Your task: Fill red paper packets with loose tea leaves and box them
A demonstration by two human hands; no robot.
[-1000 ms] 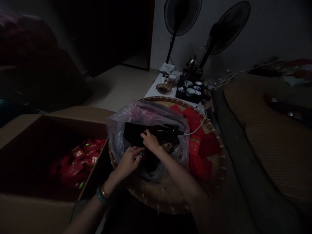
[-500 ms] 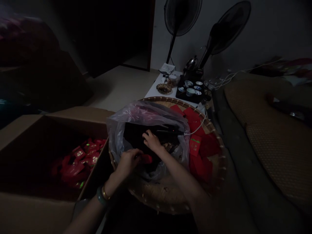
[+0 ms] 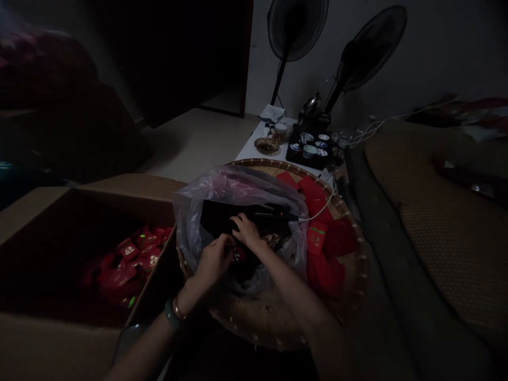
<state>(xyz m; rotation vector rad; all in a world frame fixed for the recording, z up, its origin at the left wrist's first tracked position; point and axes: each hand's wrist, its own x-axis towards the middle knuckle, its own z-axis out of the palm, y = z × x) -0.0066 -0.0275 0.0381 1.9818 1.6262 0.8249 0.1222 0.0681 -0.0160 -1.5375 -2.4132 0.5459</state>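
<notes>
My left hand (image 3: pixel 216 259), with a green bangle and a gold bracelet at the wrist, is closed on a small red packet (image 3: pixel 238 255) at the near side of a clear plastic bag (image 3: pixel 186 211). Just above and right of it, my right hand (image 3: pixel 246 232) reaches into the bag's mouth with its fingers apart, and nothing shows in them. Behind the fingers lies a black device (image 3: pixel 270 211) with a small red light and a white cable. The bag stands in a round woven bamboo tray (image 3: pixel 273 323). Its inside is too dark to make out well.
Several red envelopes (image 3: pixel 317 238) lie on the tray's right side. At left stands an open cardboard box (image 3: pixel 130 182) with many red packets (image 3: pixel 135 264). Beyond are a low table (image 3: pixel 250 151) with a tea set (image 3: pixel 311 151) and two fans (image 3: pixel 297 26). A couch (image 3: pixel 436 227) is at right.
My left hand has shifted slightly up and to the right, closer to my right hand. The red packet in it has turned and shows less of its plain red side. My right hand has barely moved.
</notes>
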